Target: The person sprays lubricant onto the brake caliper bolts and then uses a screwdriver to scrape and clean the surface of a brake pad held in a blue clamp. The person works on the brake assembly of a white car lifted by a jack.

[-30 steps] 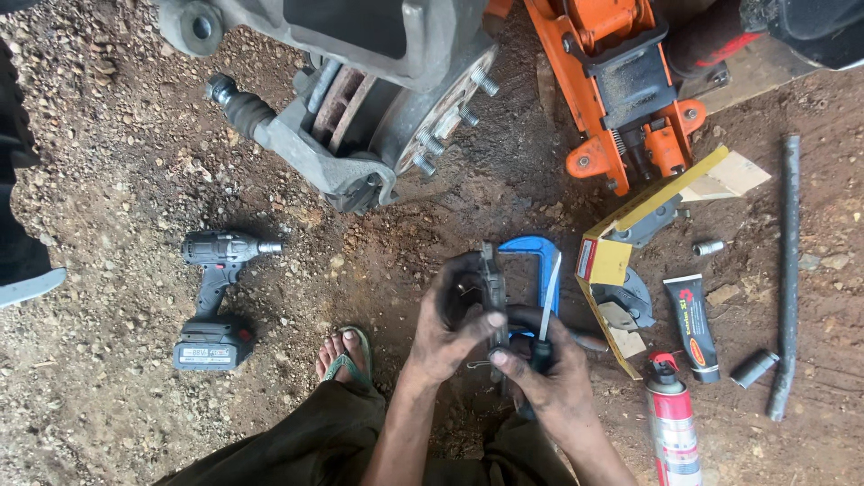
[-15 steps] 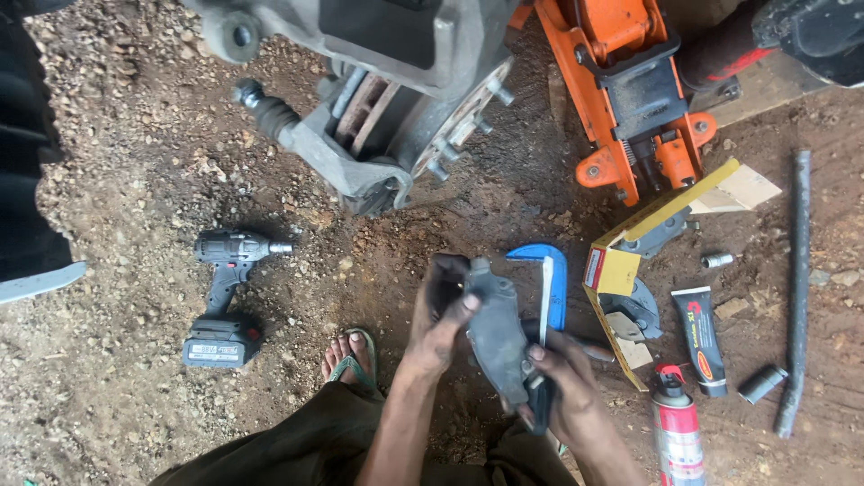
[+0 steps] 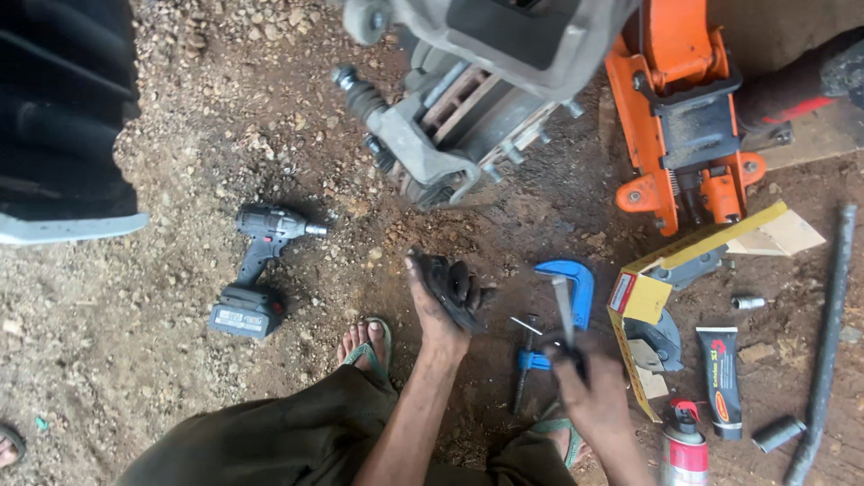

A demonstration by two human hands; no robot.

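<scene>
On gravel at 6 o'clock, a person squats over scattered brake tools. Left hand [image 3: 438, 301] is raised, fingers curled shut around a dark, grimy brake pad [image 3: 453, 283], held up off the ground, apparently to keep it clear of the dirt. Right hand [image 3: 589, 382] is closed on the screw end of a blue clamp [image 3: 562, 301], whose frame rests on the ground toward 12 o'clock of that hand; the grip looks suited to steadying or turning the screw. Caliper [image 3: 459, 135] hangs exposed at 12 o'clock, within reach. Orange jack [image 3: 679, 117] stands at 1 o'clock. Drill [image 3: 256, 270] lies at 9 o'clock, apart from both hands. Open box [image 3: 670, 279], grease tube [image 3: 720, 378] and spray can [image 3: 684, 450] sit at 3 to 4 o'clock, just beside the right hand.
</scene>
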